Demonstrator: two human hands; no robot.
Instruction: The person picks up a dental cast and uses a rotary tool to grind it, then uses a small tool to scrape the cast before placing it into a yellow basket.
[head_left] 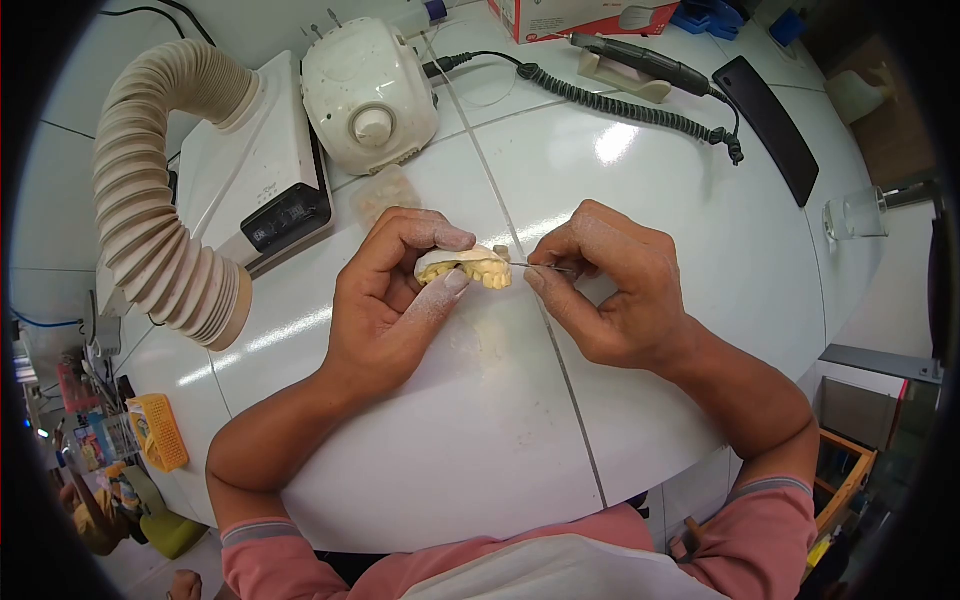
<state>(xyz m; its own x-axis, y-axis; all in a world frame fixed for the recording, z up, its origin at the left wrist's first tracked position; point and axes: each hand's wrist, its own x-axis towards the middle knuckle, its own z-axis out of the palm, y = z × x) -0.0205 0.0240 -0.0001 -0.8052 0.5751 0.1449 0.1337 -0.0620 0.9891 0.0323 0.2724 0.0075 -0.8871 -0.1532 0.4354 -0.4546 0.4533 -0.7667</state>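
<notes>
My left hand point(390, 300) is closed round a dental model point(490, 272), a pale plaster arch with yellowish teeth, held above the white tiled table. Its thumb presses on the tooth side and the fingers lie along the top. In a pinch between thumb and fingers, my right hand point(605, 285) has a thin metal dental tool point(522, 265). The tool's tip is at the right end of the model, by a small grey-brown block; whether it touches is too small to tell. Both hands are dusted with white powder.
Behind my left hand are a small clear box point(386, 193), a white control unit with a knob point(370, 95) and a dust extractor point(250, 150) with a ribbed hose point(150, 200). A handpiece point(640, 62) rests on its stand at the back. A glass point(855, 215) stands far right.
</notes>
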